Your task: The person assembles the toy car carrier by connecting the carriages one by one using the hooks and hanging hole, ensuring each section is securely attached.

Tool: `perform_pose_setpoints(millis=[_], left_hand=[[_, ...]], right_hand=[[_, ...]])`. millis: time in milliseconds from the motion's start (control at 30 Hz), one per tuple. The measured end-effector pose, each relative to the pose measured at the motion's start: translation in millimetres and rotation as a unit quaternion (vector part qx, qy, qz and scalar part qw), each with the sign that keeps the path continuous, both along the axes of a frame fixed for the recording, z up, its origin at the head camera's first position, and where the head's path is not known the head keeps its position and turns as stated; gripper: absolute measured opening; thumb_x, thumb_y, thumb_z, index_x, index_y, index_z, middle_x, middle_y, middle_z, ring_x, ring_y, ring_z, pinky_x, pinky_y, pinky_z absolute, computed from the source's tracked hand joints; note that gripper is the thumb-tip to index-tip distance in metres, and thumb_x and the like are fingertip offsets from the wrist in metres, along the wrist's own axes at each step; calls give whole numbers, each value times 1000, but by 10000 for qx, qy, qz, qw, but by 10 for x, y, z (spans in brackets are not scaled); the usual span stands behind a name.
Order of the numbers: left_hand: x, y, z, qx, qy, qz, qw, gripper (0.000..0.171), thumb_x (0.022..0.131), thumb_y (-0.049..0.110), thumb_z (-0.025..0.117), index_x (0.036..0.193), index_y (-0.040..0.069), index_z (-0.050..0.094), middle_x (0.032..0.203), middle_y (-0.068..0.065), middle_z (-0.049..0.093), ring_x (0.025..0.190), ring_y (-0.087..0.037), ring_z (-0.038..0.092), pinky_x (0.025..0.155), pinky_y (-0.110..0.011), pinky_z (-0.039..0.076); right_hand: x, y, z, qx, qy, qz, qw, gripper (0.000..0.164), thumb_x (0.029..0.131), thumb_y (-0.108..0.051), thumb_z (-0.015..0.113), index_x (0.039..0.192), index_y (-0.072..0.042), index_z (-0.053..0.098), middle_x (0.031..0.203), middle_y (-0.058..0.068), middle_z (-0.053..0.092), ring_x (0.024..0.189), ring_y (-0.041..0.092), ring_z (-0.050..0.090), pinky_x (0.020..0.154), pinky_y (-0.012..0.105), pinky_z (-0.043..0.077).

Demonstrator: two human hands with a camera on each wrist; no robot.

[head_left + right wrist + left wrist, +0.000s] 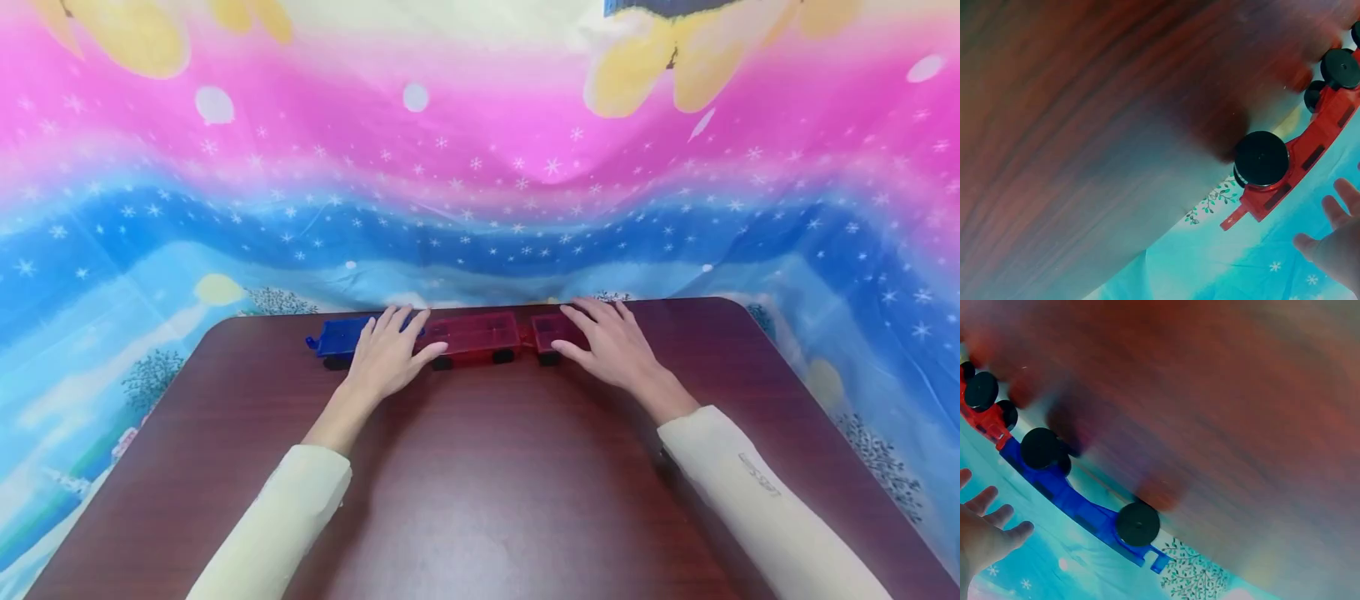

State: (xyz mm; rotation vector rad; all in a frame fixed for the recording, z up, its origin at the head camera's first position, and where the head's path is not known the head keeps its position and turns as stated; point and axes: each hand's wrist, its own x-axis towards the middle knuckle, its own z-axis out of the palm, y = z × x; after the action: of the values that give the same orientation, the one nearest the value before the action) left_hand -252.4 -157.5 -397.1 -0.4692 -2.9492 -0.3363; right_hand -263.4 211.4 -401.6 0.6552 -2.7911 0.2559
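Near the far table edge stands a row of toy wagons on black wheels. At its left is a blue wagon, with a translucent red wagon in the middle and another red wagon at the right. My left hand, fingers spread, is over the blue wagon and hides part of it. Over the right red wagon is my right hand, fingers also spread. In the left wrist view the blue wagon joins a red one by a hitch. Neither hand grips anything; whether they touch the wagons I cannot tell.
The wagons stand on a dark brown wooden table with rounded far corners. A colourful cloth with snowflakes and butterflies hangs behind and around it. A dark blue object shows at the top edge.
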Motion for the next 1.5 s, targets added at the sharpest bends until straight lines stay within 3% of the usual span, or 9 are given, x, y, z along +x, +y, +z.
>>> perform_pose_setpoints(millis=[267, 633, 1000, 1500], left_hand=[[-122, 144, 51, 7, 160, -132, 9998, 75, 100, 65, 46, 155, 15, 43, 158, -16, 38, 150, -38, 26, 119, -61, 19], [-189, 333, -15, 27, 51, -208, 9998, 71, 101, 60, 48, 154, 13, 45, 154, -15, 43, 146, -36, 33, 118, -57, 25], [-285, 451, -59, -388, -62, -385, 9985, 70, 105, 53, 47, 156, 6, 40, 159, -17, 38, 150, -36, 28, 121, -52, 22], [-329, 590, -209, -430, -140, -628, 9970, 76, 102, 66, 37, 160, 16, 35, 161, -14, 34, 150, -35, 28, 121, -55, 19]], right_hand=[[-89, 28, 11, 7, -119, 81, 9999, 73, 96, -58, 61, 150, -10, 50, 154, 19, 43, 141, 42, 38, 113, 65, 25], [-161, 5, -22, 66, -352, 58, 9993, 76, 95, -62, 59, 152, -12, 49, 154, 17, 43, 141, 40, 36, 116, 64, 23], [-249, -47, -51, 36, -577, 71, 9983, 80, 95, -68, 53, 153, -13, 47, 155, 15, 42, 144, 39, 34, 117, 63, 19], [-219, -98, -96, 182, -862, -11, 9961, 82, 97, -72, 43, 156, -16, 43, 160, 14, 35, 149, 38, 26, 119, 64, 13]])
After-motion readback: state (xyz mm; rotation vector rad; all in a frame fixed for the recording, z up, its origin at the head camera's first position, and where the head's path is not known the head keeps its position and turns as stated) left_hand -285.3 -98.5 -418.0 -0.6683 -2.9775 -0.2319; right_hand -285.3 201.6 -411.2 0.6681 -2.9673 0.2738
